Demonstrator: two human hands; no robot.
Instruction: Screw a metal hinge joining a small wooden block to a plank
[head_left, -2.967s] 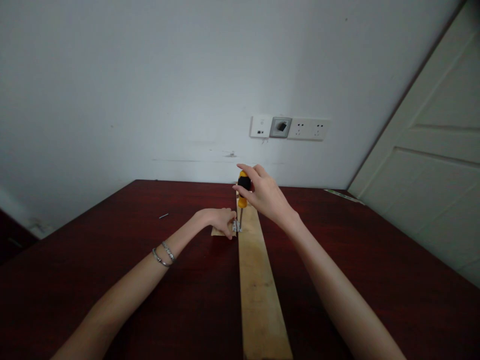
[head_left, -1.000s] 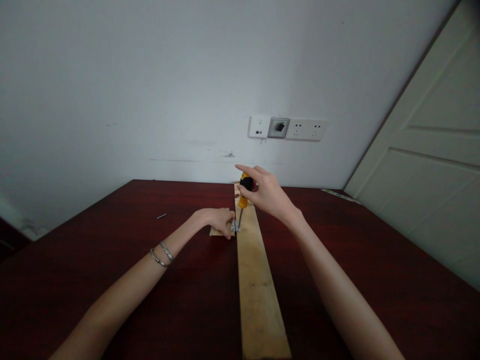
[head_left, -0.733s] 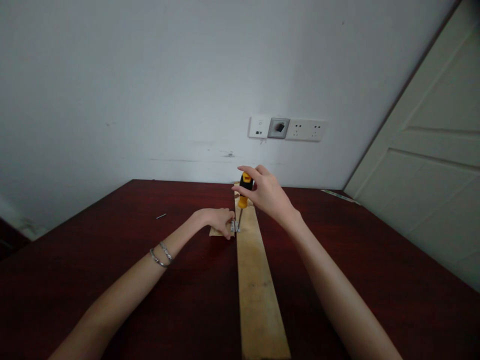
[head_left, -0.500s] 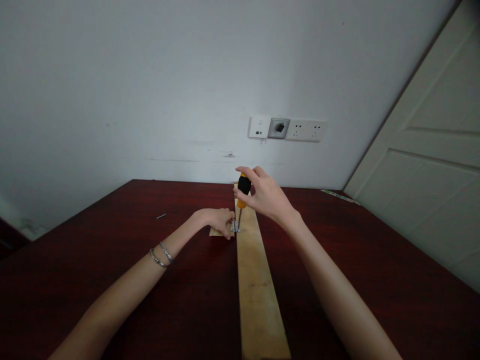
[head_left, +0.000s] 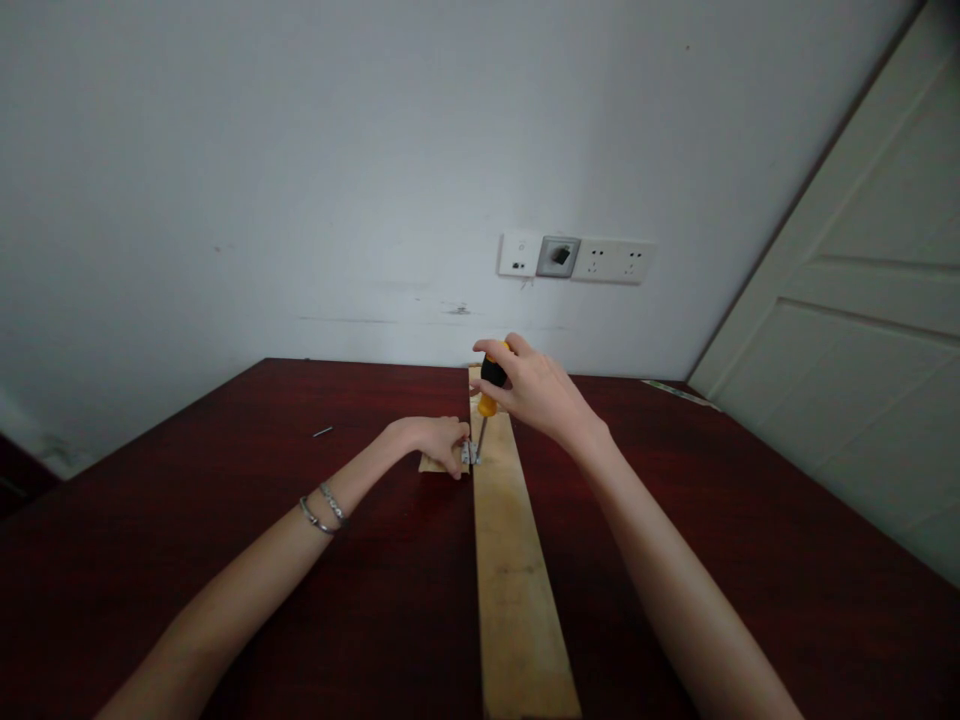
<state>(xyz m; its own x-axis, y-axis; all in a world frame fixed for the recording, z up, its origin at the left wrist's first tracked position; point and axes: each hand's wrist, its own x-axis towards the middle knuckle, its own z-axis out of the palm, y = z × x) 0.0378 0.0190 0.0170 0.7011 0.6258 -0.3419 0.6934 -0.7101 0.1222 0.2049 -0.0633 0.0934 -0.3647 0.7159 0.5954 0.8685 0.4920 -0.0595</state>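
A screwdriver (head_left: 493, 373) with a yellow and black handle is gripped by its handle in my right hand (head_left: 544, 390). It leans slightly, and its tip meets a small metal hinge (head_left: 473, 453) at the left edge of a long wooden plank (head_left: 517, 570). My left hand (head_left: 439, 442) is closed, thumb and fingers pressing at the hinge's left side. Beneath that hand lies a short wooden piece (head_left: 431, 465), mostly covered, next to the plank. Whether a screw sits under the tip is too small to make out.
The dark red tabletop (head_left: 360, 620) runs up to a white wall. A thin metal rod or screw (head_left: 322, 431) lies at left. At the far right edge is a narrow pale strip (head_left: 679, 394). Wall sockets (head_left: 611, 261) and a white panelled door (head_left: 862, 330) stand beyond.
The screwdriver handle has tilted a little to the right with my right hand, while its tip stays at the hinge. My left hand has not visibly moved.
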